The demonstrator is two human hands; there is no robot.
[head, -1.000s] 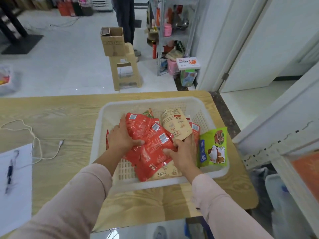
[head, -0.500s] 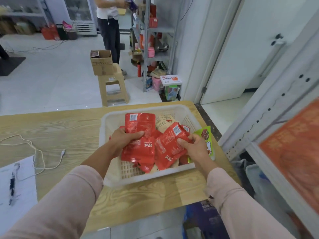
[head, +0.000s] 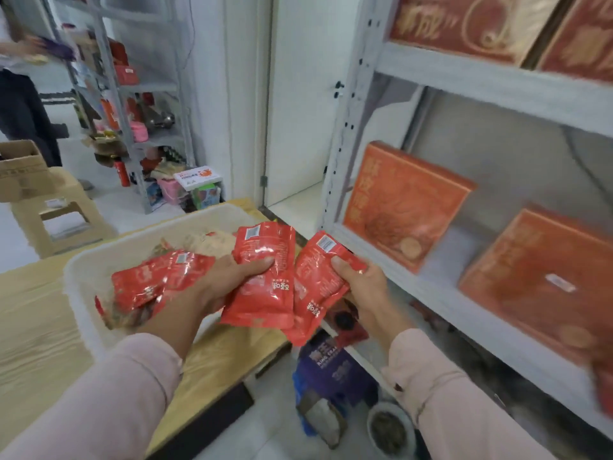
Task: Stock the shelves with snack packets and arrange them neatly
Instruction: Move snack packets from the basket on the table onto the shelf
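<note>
My left hand (head: 229,280) grips a red snack packet (head: 265,280) with the thumb across its front, above the table's right edge. My right hand (head: 361,287) holds another red packet (head: 315,287), just left of the grey metal shelf (head: 441,293). Both packets are lifted clear of the white basket (head: 86,270), where more red packets (head: 156,280) and a beige packet (head: 212,242) lie.
Orange boxes (head: 401,200) lean on the middle shelf, and red-and-gold boxes (head: 471,24) stand on the shelf above. A purple box (head: 328,363) and a bowl (head: 388,426) sit on the floor below. A person (head: 20,104) stands at the far rack (head: 132,104), beside a stool (head: 56,214).
Both hands lifted red packets out of the basket and carried them right toward the shelf. My view swung right from the table to the shelving.
</note>
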